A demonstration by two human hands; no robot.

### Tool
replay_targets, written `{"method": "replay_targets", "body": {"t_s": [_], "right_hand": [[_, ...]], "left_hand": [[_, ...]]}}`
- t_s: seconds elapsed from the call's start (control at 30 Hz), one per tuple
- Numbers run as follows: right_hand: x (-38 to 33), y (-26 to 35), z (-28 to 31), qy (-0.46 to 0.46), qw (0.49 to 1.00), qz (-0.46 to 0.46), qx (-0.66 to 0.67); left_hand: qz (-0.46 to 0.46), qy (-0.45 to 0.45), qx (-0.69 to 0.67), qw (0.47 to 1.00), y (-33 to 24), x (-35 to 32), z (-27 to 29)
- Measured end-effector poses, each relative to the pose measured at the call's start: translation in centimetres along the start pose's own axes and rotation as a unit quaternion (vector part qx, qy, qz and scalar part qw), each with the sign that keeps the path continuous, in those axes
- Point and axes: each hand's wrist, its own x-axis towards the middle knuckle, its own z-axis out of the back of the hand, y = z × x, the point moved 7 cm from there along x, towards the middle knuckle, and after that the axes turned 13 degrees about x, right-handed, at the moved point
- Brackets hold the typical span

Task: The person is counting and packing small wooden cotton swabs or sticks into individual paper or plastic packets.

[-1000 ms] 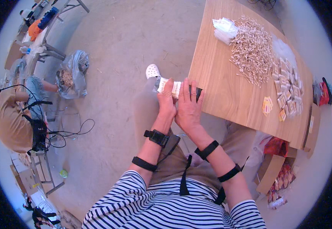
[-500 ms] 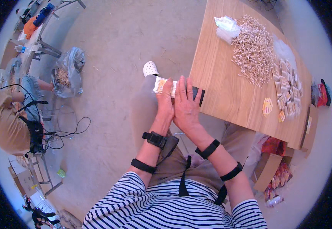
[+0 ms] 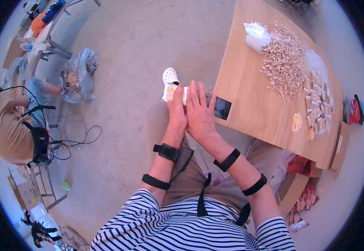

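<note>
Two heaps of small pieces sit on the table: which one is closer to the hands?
The heap of flat white and orange packets at the table's right edge is farther; the tan wooden stick pile lies nearer the hands.

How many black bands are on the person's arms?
4. Two are on the left arm: one at the wrist, one higher on the forearm. Two are on the right arm: one at the wrist, one higher up. None looks hidden.
</note>
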Motion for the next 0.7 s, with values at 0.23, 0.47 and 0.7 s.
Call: {"method": "replay_targets", "body": {"t_s": [0.23, 0.47, 0.7], "right_hand": [[1.7, 2.7, 0.6, -0.012, 0.997, 0.045, 0.06], [1.0, 6.9, 5.1, 0.004, 0.988, 0.093, 0.124], [-2.6, 3.5, 13.4, -0.187, 0.923, 0.065, 0.33]], "left_hand": [[-0.051, -0.005, 0.002, 0.999, -4.4, -0.3, 1.1], [-0.152, 0.018, 0.078, 0.985, -10.9, -5.1, 0.8], [-0.051, 0.172, -0.089, 0.98, -11.3, -10.1, -2.8]]}}
